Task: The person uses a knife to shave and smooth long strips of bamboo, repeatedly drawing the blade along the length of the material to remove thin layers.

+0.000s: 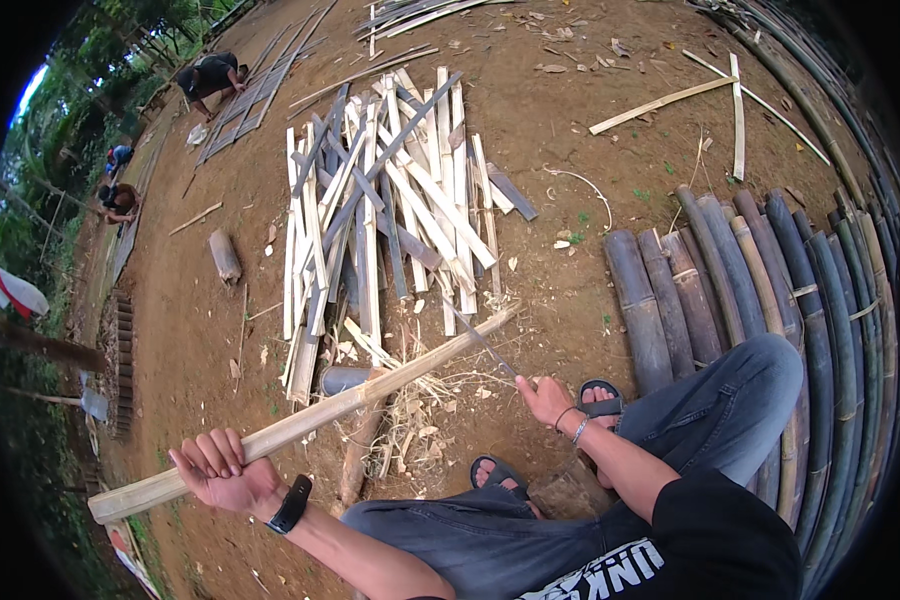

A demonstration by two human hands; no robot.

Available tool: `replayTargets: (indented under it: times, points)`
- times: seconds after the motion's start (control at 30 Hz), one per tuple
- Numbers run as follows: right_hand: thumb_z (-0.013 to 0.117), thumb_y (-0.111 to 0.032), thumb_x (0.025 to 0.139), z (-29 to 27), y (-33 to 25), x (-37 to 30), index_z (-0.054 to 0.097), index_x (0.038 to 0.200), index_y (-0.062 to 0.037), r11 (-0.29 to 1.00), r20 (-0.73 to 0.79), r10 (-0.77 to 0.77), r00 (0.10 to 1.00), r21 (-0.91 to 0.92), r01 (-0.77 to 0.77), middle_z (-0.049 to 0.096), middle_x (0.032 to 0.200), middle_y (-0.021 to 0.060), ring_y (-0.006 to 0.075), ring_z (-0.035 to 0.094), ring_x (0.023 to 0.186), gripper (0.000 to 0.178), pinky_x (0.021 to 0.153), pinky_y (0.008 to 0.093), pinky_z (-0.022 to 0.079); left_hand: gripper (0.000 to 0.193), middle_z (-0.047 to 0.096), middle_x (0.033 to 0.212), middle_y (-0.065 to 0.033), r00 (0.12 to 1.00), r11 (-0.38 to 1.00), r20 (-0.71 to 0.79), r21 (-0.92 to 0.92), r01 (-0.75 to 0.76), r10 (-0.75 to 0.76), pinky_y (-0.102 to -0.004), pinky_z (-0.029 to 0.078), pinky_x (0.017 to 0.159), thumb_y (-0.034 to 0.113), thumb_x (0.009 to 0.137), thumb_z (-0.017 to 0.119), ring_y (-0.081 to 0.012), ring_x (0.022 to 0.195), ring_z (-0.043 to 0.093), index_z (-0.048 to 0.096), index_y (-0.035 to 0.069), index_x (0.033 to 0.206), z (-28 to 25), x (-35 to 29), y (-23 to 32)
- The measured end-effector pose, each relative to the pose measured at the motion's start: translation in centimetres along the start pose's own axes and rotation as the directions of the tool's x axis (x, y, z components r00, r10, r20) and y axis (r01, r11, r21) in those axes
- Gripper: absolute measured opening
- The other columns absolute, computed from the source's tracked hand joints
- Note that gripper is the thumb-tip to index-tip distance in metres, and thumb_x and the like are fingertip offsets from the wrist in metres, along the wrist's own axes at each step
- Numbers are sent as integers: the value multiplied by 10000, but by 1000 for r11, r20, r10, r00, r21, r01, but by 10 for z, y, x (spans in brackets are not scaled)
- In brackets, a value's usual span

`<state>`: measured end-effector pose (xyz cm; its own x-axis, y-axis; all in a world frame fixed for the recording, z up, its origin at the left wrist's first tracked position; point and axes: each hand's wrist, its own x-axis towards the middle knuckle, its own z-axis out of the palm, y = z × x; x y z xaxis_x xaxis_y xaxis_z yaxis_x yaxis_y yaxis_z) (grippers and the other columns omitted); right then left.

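My left hand [232, 478] is closed around the near end of a long pale split bamboo slat [350, 400], which slants up and away to the right. In my right hand [548, 403] is a knife, its handle hidden in my fist. The thin knife blade [484, 344] points up and left and crosses the slat near its far end; whether it touches is hard to tell. Under the slat's middle lie a short dark bamboo piece [344, 380] and a brown log [363, 452]. Curled shavings [415, 425] lie on the ground beside them.
Ahead is a heap of split bamboo slats [370, 220]. Dark bamboo poles [730, 270] lie stacked at my right. A cut bamboo section [225, 257] lies left of the heap. At the far left, a person [210, 78] bends over a slat frame [260, 95]; others crouch nearby.
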<state>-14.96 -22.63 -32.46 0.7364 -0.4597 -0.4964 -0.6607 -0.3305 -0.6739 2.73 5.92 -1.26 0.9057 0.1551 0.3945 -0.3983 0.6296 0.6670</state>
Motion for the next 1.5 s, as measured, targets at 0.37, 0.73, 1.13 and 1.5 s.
replayTargets:
  times: [0.37,0.73,1.13,1.5]
  points:
    - [422,-571,898,16,21,36,606,726,70,993,-97,98,990,71,-91,566,663,314,433,622,711,689,637,498,453,420,197,481,48,848,950,-498,310,-21,182,-220,147,349,273,993,376,-59,396,158,255,169,604,26,6,-10]
    - [437,-618,863,16,32,62,639,750,87,979,-88,188,978,101,-179,613,804,334,469,616,858,743,730,511,473,410,196,481,48,800,934,-572,355,44,180,-229,152,351,283,987,363,-66,393,160,236,175,613,-11,16,-8]
    - [422,-637,867,14,26,56,598,678,118,993,-54,116,992,-24,-117,583,668,324,434,636,707,798,638,489,471,392,192,479,45,807,944,-570,327,49,155,-232,144,347,263,984,354,-66,389,163,238,171,622,-32,21,-5]
    - [405,-653,860,8,18,63,655,769,69,989,-22,135,991,-57,-136,626,784,311,445,633,808,770,705,502,487,392,189,484,44,838,955,-532,293,52,118,-236,143,357,258,986,345,-68,401,154,239,170,619,-24,17,-4]
